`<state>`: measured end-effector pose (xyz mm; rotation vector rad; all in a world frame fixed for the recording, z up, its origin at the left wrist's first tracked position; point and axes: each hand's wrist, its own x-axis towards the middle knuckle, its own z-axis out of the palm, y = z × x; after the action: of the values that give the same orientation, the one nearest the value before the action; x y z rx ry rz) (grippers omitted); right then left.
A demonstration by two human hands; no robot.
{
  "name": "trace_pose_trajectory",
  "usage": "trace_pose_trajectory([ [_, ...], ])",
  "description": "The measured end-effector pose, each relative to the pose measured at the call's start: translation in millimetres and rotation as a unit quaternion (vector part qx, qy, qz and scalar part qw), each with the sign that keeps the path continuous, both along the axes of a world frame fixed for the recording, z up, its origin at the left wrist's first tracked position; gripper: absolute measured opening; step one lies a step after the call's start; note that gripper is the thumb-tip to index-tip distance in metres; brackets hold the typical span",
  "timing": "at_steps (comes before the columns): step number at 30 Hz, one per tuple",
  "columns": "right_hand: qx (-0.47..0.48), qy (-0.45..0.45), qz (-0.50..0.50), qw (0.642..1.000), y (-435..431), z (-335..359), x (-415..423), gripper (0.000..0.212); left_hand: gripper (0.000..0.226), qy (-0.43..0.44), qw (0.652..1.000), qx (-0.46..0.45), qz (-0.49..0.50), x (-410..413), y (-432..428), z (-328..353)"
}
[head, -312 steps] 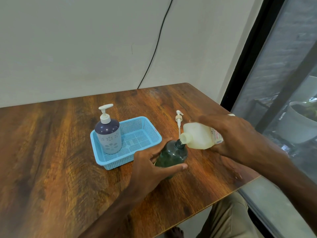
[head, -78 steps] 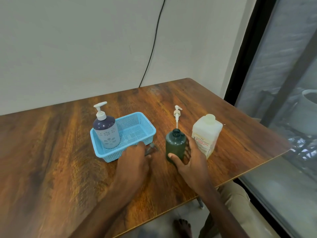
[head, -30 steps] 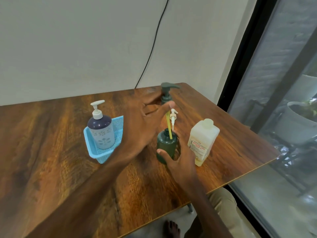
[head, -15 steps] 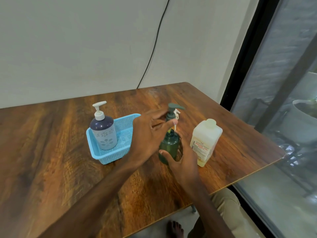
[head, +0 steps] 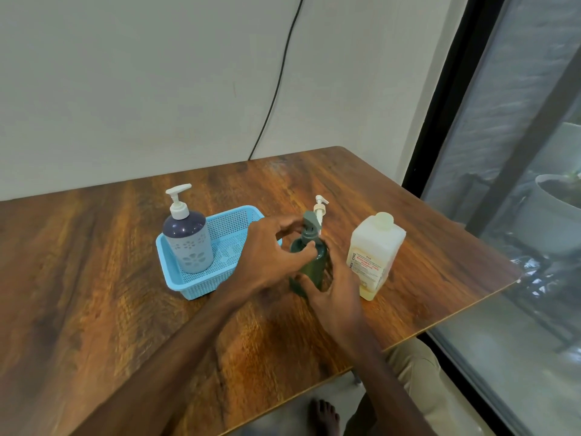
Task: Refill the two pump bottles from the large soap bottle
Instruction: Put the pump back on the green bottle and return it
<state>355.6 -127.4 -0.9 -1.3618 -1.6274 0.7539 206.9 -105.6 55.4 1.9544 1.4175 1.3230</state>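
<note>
A dark green pump bottle (head: 312, 268) stands on the wooden table (head: 94, 278). Its green pump head (head: 309, 226) sits on the neck, and my left hand (head: 270, 254) pinches the collar of that pump head. My right hand (head: 334, 297) grips the bottle's lower body from the front. The large cream soap bottle (head: 374, 253) stands upright just right of the green bottle, with its cap on. A purple pump bottle (head: 187, 239) with a white pump stands in the left end of a light blue basket (head: 229, 228).
A loose white pump (head: 320, 209) shows behind the green bottle; what holds it up is hidden. The table's right and front edges lie close to the bottles. A black cable (head: 276, 80) runs down the wall. A window (head: 518, 152) fills the right side.
My left hand has lowered the green pump head, with its tube, down into the green bottle until it sits on the neck. My right hand has kept holding the bottle.
</note>
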Motion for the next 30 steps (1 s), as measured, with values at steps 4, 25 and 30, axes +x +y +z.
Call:
trace_pose_trajectory([
  [4, -0.009, 0.012, 0.006, 1.0, -0.2, 0.8, 0.3, 0.079, 0.034, -0.046, 0.996, -0.031, -0.065, 8.6, 2.5, -4.4],
  [25, 0.003, 0.0, 0.008, 1.0, 1.5, -0.4, 2.1, 0.077, 0.029, -0.037, 0.997, -0.068, -0.025, -4.7, 6.2, 0.2],
  [30, 0.007, -0.008, 0.009, 1.0, 2.5, -1.2, 1.8, 0.078, 0.025, -0.02, 0.998, -0.055, -0.02, -6.2, 2.2, 4.6],
])
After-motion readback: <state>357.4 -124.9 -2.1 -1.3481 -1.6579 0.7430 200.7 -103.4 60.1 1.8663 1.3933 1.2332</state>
